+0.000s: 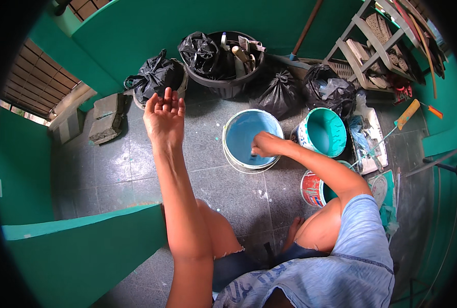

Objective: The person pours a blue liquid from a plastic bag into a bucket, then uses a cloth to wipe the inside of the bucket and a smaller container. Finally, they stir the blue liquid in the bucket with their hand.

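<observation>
My left hand (165, 119) is raised out in front, palm up. Its fingers are loosely bent and apart, with nothing in them. My right hand (266, 145) reaches over the rim of a white bucket (249, 166) of light-blue liquid (246, 129). The fingers of that hand are closed, pointing down toward the liquid. A small dark bit shows under the fingertips, too little to name. Right of this bucket stands a pail coated inside with turquoise paint (328, 132). A red-and-white paint can (312, 188) sits partly hidden below my right forearm.
Black garbage bags (279, 95) and a full dark tub (228, 90) line the back wall. Concrete blocks (107, 118) lie at the left. A shoe rack (375, 51), a paint roller (407, 114) and a white tray (372, 138) are on the right. A low green wall (84, 251) stands near left.
</observation>
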Demonstrator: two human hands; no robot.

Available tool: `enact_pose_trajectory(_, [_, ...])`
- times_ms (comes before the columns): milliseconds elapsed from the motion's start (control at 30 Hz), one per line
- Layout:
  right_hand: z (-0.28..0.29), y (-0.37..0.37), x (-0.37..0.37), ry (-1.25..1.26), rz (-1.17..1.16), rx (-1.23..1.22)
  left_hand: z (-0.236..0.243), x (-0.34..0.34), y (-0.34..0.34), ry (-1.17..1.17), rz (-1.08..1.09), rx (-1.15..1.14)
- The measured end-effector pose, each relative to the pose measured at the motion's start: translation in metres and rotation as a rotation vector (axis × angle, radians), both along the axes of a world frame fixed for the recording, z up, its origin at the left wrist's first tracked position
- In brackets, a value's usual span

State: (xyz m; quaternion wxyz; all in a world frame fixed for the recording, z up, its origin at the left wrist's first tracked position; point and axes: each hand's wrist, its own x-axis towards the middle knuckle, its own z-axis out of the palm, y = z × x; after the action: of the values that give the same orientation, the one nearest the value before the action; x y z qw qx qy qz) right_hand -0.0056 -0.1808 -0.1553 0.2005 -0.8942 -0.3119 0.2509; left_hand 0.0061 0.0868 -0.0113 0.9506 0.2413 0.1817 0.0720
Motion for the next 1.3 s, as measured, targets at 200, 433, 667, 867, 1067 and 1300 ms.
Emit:
enact_pose_trajectory(200, [-0.015,0.006,0.000,-0.509,-0.099,0.204,0.006,-0.001,-0.003,0.015,0.004,-0.050])
enact_pose_trajectory(433, [-0.023,-0.007,0.010,-0.578,-0.130,0.131,0.005,-0.003,0.001,-0.001,0.000,-0.042])
enact_pose_trajectory(667, [-0.012,0.007,0.007,-0.146,-0.108,0.154,0.006,-0.003,-0.002,0.011,-0.010,-0.039])
enact_pose_trajectory(867, [-0.006,0.003,0.000,0.042,0.096,0.043,0.003,-0.002,-0.001,-0.018,-0.026,-0.004])
enact_pose_trajectory(1067, [0.017,-0.007,-0.001,-0.237,0.075,-0.180,0.009,-0.006,-0.001,0.005,-0.011,-0.044])
enact_pose_trajectory(1300, [-0.010,-0.006,0.013,-0.644,-0.022,-0.127,0.010,-0.005,-0.003,-0.008,-0.013,-0.045])
